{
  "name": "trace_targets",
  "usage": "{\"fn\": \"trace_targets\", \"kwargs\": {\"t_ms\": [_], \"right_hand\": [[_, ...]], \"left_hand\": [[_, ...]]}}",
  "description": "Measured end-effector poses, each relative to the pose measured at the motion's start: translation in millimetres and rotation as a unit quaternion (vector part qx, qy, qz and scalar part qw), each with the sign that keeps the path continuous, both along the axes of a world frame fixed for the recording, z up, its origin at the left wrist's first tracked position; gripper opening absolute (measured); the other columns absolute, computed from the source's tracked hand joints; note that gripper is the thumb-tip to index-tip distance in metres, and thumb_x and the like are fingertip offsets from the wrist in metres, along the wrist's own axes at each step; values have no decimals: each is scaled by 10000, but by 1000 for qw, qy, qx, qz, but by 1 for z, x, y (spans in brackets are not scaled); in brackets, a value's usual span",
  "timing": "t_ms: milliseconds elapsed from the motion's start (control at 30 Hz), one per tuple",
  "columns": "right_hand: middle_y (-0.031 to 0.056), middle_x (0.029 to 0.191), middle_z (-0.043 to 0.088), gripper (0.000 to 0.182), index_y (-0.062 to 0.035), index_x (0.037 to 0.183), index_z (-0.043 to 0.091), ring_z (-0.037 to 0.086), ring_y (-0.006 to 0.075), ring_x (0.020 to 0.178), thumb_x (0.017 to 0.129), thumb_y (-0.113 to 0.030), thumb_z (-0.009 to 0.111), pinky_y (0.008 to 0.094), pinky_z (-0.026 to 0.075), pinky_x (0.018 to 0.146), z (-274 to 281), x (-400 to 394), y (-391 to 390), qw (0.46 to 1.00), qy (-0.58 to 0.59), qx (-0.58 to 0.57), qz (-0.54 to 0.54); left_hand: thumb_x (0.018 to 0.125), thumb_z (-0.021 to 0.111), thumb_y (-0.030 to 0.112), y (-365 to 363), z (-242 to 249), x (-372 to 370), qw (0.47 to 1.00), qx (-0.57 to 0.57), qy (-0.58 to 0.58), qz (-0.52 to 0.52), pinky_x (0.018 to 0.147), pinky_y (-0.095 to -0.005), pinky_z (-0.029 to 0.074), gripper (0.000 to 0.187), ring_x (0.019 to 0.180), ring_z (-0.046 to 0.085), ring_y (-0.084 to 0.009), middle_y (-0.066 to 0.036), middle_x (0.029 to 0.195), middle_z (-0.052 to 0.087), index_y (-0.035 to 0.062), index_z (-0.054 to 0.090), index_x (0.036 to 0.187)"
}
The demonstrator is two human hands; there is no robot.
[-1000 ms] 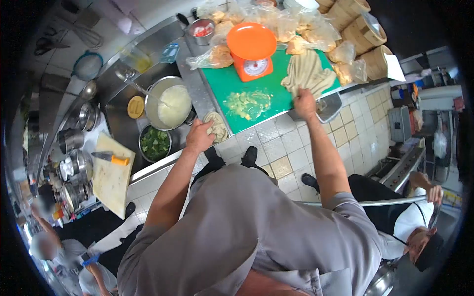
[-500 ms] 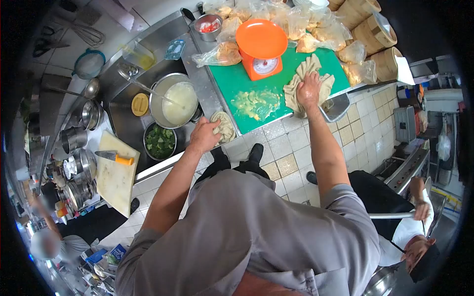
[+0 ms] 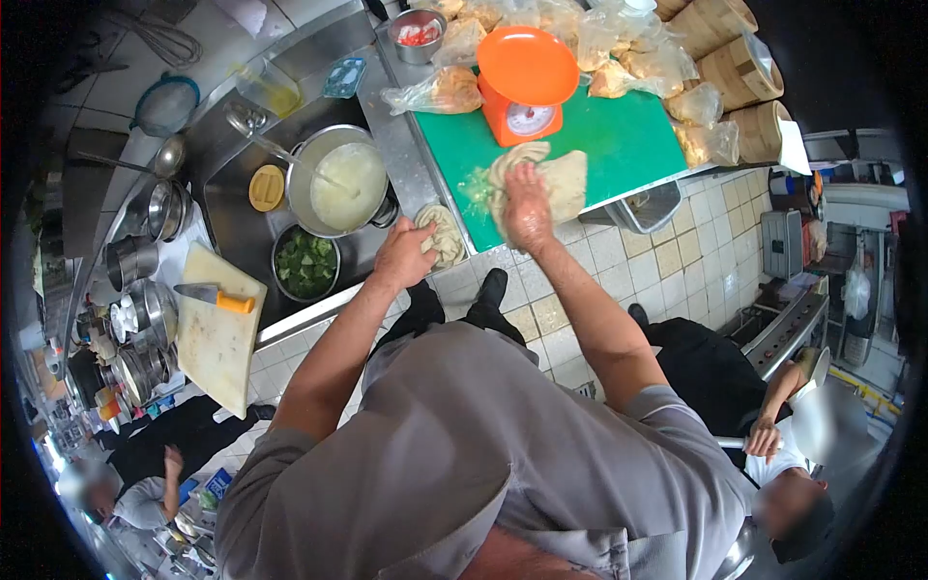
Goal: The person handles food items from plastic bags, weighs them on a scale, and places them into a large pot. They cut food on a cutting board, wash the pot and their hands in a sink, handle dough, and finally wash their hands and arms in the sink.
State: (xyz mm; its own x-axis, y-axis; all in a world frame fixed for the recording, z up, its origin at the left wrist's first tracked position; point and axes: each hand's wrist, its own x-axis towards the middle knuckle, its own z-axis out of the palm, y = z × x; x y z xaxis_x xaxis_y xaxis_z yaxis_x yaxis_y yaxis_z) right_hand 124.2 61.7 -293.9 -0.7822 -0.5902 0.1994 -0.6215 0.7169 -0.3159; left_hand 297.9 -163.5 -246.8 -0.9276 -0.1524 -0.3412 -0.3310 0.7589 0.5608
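Observation:
On the green cutting board (image 3: 619, 135) my right hand (image 3: 527, 208) presses down on a beige cloth (image 3: 565, 182), its fingers curled into the folds. Pale yellow smears (image 3: 475, 193) show at the cloth's left side. My left hand (image 3: 400, 255) is closed at the edge of a second, bunched beige cloth (image 3: 442, 232) on the counter's front rim; its fingertips are partly hidden. An orange kitchen scale (image 3: 527, 72) stands on the board just behind the right hand.
Left of the board, a sink area holds a pot of pale liquid (image 3: 350, 188) with a ladle and a pot of greens (image 3: 305, 261). Filled plastic bags (image 3: 657, 68) and bamboo steamers (image 3: 739, 72) line the back. A knife (image 3: 217, 297) lies on a white board (image 3: 222, 338). Co-workers stand both sides.
My right hand has swept the cloth left and toward me, over the yellow smears, most of which are now covered or gone. My left hand stays by its cloth.

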Motion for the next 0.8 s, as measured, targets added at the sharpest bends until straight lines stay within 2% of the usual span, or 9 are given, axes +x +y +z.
{"fn": "trace_targets", "kwargs": {"t_ms": [100,267,300,400,467,533,600,700,800], "right_hand": [[266,1450,509,528,23,1347,556,397,413,1432,823,-37,558,541,245,1206,6,31,-43,990,-18,-78,118],[233,1279,638,468,-11,1240,628,558,387,1279,782,50,556,476,376,1139,9,75,-112,951,-131,-218,179],[230,1216,658,434,-21,1188,651,582,389,1223,768,39,560,487,389,1117,9,83,-119,944,-176,-234,150],[227,1134,681,365,-14,1097,679,617,395,1120,747,9,574,486,416,1069,27,86,-123,947,-206,-221,110],[259,1222,635,412,20,1196,633,564,420,1199,797,-87,642,483,379,1109,59,68,-114,936,-232,-257,64],[290,1396,506,664,54,1342,519,437,456,1330,797,-234,765,506,330,1147,83,34,-99,945,-99,-299,-93],[257,1467,396,860,29,1376,455,410,418,1348,730,-351,876,519,382,1102,87,-24,-83,929,-4,-304,-211],[243,1513,333,940,-40,1389,475,380,400,1373,650,-408,925,521,391,1093,105,-76,-76,956,46,-200,-210],[175,1461,444,921,-152,1386,515,460,359,1323,615,-442,930,515,401,1081,113,-96,-86,976,1,-114,-185]], "left_hand": [[825,721,258,2,2,4,1000,-7,20,11,1008,-395,462,505,1143,543,-314,-146,1143,546,153,672,1317],[788,678,90,-17,-2,22,982,50,138,121,927,-418,492,197,1062,584,-358,-177,1138,568,59,728,976],[767,663,34,-24,-1,31,980,38,144,134,896,-423,500,137,1047,592,-365,-179,1121,576,43,668,904],[766,661,36,-44,2,47,968,67,154,188,891,-422,500,186,1039,591,-366,-177,1105,580,47,646,951],[763,661,32,-56,4,51,964,80,168,188,888,-426,496,218,1021,589,-360,-174,1100,579,49,620,976],[766,662,36,-61,4,54,967,75,157,187,888,-424,498,222,1012,587,-350,-172,1116,578,50,625,984],[780,664,39,-63,3,54,964,82,165,191,864,-413,510,221,980,597,-330,-158,1101,592,57,637,998],[834,654,60,-60,15,43,962,132,141,193,818,-376,522,191,940,629,-277,-144,1091,616,57,660,1025],[892,598,62,-50,27,20,957,213,132,146,806,-343,519,234,951,630,-198,-106,1147,637,46,663,1116]]}}
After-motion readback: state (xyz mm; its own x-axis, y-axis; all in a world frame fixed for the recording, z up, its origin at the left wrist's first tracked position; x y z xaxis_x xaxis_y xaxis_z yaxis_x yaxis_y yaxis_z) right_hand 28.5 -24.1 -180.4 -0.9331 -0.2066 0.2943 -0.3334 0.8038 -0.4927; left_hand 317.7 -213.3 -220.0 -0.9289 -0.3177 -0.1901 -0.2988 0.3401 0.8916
